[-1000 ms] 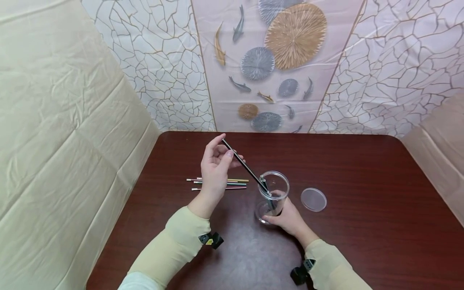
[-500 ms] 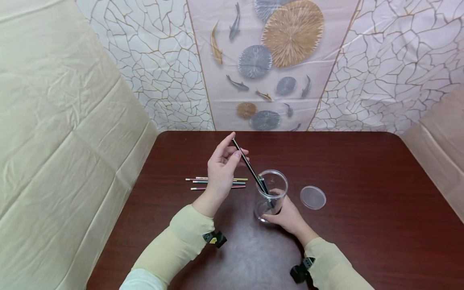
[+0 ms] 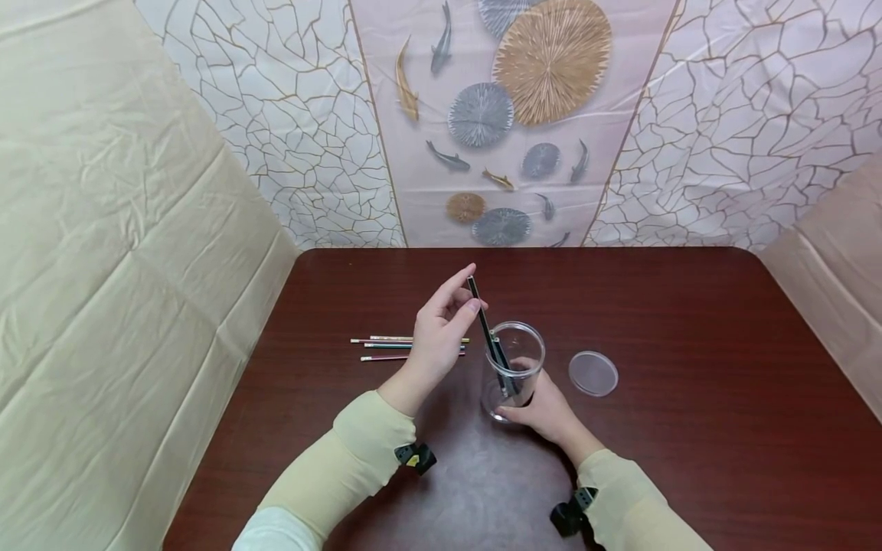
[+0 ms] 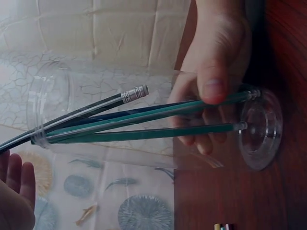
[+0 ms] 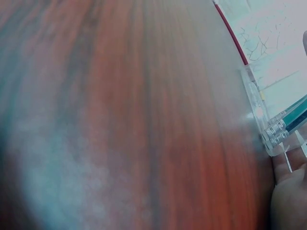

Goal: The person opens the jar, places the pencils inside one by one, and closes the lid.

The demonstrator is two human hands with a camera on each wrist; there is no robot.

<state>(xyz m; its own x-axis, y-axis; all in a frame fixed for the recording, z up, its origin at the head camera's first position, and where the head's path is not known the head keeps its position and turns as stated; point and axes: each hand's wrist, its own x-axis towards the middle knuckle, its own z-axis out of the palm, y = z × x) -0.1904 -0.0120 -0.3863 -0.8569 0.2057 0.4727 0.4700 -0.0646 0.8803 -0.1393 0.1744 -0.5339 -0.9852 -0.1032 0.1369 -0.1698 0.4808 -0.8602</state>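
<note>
My left hand (image 3: 441,329) pinches a dark pencil (image 3: 480,310) near its upper end, slanting it through the mouth of a clear plastic jar (image 3: 540,350). In the left wrist view, its eraser end (image 4: 134,93) points down inside the jar, above the base. Several green and dark pencils (image 4: 144,115) lean inside the jar with their eraser ends at the bottom. My right hand (image 3: 549,409) grips the jar low on its right side, thumb (image 4: 213,88) across the wall. In the right wrist view, only part of the right hand (image 5: 290,201) shows, beside the jar's base.
Several coloured pencils (image 3: 382,345) lie on the table left of the jar, partly behind the left hand. A round clear lid (image 3: 593,373) lies to the jar's right. The brown table (image 3: 689,428) meets a patterned backdrop (image 3: 744,138) at the far edge.
My left hand has moved right, toward the jar, bringing the pencil more upright and deeper into it. The right hand keeps its grip on the jar in the same place.
</note>
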